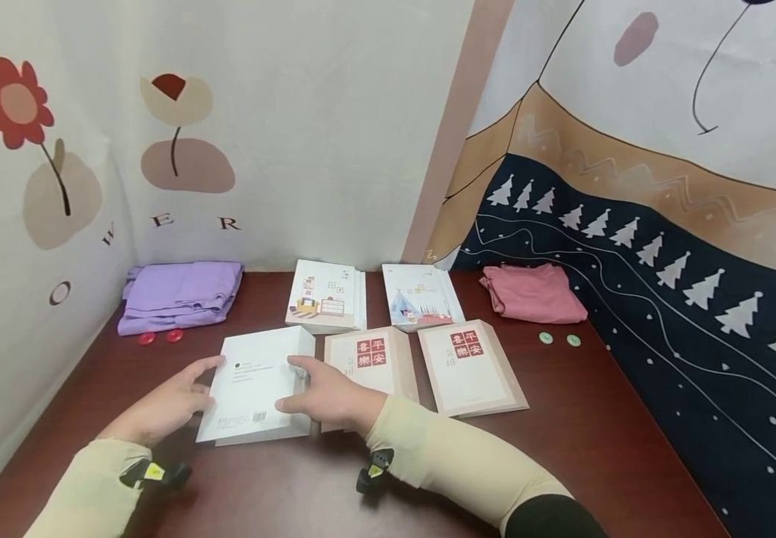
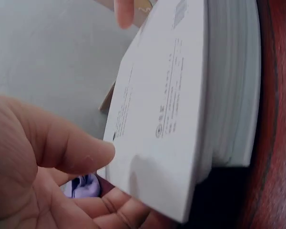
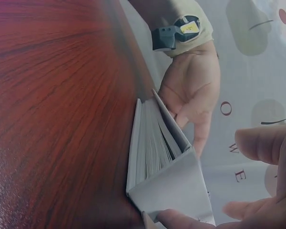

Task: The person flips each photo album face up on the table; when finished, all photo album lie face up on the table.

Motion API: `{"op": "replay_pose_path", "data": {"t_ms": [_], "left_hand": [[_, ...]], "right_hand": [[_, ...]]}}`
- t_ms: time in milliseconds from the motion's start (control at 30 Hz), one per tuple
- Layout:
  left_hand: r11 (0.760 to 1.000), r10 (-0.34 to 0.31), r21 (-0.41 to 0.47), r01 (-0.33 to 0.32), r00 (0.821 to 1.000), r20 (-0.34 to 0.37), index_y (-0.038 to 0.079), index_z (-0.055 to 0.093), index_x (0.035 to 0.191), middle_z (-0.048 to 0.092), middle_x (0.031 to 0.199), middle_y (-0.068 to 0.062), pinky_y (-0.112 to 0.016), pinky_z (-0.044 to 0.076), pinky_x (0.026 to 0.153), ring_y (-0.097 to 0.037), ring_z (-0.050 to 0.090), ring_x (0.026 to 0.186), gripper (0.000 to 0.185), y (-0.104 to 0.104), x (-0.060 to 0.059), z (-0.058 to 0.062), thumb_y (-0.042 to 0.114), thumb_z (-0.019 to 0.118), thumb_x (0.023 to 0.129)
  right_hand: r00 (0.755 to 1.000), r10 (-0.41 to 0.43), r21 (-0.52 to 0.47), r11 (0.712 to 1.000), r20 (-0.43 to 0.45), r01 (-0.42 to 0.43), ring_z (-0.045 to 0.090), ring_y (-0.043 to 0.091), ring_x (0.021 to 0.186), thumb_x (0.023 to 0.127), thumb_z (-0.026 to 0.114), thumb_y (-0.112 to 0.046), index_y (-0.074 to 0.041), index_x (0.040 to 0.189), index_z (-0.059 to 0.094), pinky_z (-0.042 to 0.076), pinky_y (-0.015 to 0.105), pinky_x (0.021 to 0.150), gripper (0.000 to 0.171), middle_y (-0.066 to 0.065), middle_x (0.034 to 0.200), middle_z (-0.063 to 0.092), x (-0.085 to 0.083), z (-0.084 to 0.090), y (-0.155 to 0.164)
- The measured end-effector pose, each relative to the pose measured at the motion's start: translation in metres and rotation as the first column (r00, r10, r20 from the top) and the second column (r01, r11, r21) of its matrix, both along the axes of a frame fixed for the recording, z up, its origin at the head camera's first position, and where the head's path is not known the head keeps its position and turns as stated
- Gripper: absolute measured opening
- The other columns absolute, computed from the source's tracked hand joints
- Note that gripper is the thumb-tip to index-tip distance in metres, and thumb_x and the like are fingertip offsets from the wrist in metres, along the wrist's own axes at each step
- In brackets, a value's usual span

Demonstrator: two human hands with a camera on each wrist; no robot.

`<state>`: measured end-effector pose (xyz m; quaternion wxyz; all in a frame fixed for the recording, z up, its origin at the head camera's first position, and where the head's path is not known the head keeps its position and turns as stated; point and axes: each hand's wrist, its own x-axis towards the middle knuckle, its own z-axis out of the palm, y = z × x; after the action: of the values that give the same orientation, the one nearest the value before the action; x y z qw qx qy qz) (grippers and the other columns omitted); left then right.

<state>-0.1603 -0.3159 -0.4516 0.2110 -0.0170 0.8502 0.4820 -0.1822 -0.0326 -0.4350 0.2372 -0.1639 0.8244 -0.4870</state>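
Nearest us, black wrist mounts (image 1: 373, 478) hang beneath the cream sleeves (image 1: 448, 441); we judge that a low sweep of the right forearm could bump one against the table (image 1: 260, 493) or the books alongside. Just ahead, the white book (image 1: 246, 392) lies between the two hands at the front left of the group, barcode side up. Our left hand (image 1: 161, 407) seems to pinch its cover lightly at the page-edge side, thumb above and fingers tucked at the edge. The right wrist view shows that cover parted from the pages, so lifting by it alone could swing the book open or strain the hinge. Our right hand (image 1: 330, 392) is loose, fingers spread about the spine without closing round it; with so little support there, the book could slip or twist. Just beside the spine sits the left beige book (image 1: 397, 373), and a shove rightward could push it into the right beige book (image 1: 475, 373). Beyond, the yellow-sofa book (image 1: 320, 302) and the tent book (image 1: 421, 299) stand close enough to be nudged by a long reach. Toward the far left, two red discs (image 1: 148, 338) before the purple cloth (image 1: 182, 295) look light enough for a straying left hand to scatter.
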Motion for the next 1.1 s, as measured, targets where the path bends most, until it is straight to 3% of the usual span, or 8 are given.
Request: {"op": "replay_pose_path", "data": {"t_ms": [233,633,900,1000,1100], "left_hand": [[0.996,0.011,-0.09,-0.012,1.0,-0.022,-0.005,0.012,0.165,0.053,0.137,-0.035,-0.048,0.056,0.092,-0.034,0.063,0.113,0.083,0.005,-0.002,0.007,-0.002,0.054,0.093],[1.0,0.021,0.024,-0.02,0.999,-0.042,-0.004,0.018,0.164,0.058,0.134,-0.033,-0.043,0.058,0.09,-0.03,0.065,0.112,0.077,-0.003,0.003,0.0,-0.002,0.055,0.097],[0.997,0.064,0.044,-0.061,0.996,-0.067,0.001,0.014,0.167,0.044,0.146,-0.039,-0.036,0.059,0.079,-0.03,0.065,0.111,0.078,-0.001,0.007,0.006,-0.004,0.05,0.098],[0.992,0.088,0.102,-0.078,0.992,-0.091,0.002,0.014,0.167,0.046,0.144,-0.04,-0.037,0.062,0.075,-0.027,0.069,0.104,0.076,0.0,0.009,0.011,-0.005,0.048,0.099],[0.981,0.099,0.176,-0.08,0.99,-0.1,0.001,0.013,0.167,0.05,0.137,-0.039,-0.039,0.063,0.073,-0.023,0.071,0.096,0.074,0.002,0.011,0.016,-0.006,0.047,0.101]], "right_hand": [[1.0,-0.008,0.029,1.0,0.001,0.007,0.05,0.018,0.142,0.089,0.083,-0.023,-0.014,0.158,0.048,0.04,0.038,0.121,0.078,0.006,0.159,0.052,0.001,0.001,-0.001],[1.0,-0.004,0.041,0.999,-0.01,0.005,0.049,0.018,0.143,0.089,0.083,-0.024,-0.012,0.157,0.05,0.039,0.036,0.122,0.076,0.007,0.158,0.053,-0.004,-0.003,-0.002],[0.999,0.035,0.022,0.999,-0.022,-0.035,0.047,0.018,0.146,0.091,0.081,-0.028,-0.009,0.158,0.049,0.036,0.036,0.123,0.077,0.008,0.16,0.052,-0.006,-0.006,0.0],[0.999,0.03,-0.003,1.0,-0.035,-0.03,0.053,0.017,0.14,0.092,0.08,-0.028,-0.008,0.155,0.052,0.043,0.032,0.117,0.073,0.009,0.154,0.057,-0.007,-0.005,0.002],[0.999,-0.016,-0.083,0.996,-0.043,0.012,0.061,0.021,0.129,0.093,0.079,-0.024,-0.007,0.151,0.056,0.054,0.028,0.1,0.065,0.012,0.146,0.062,-0.008,-0.004,0.002]]}}
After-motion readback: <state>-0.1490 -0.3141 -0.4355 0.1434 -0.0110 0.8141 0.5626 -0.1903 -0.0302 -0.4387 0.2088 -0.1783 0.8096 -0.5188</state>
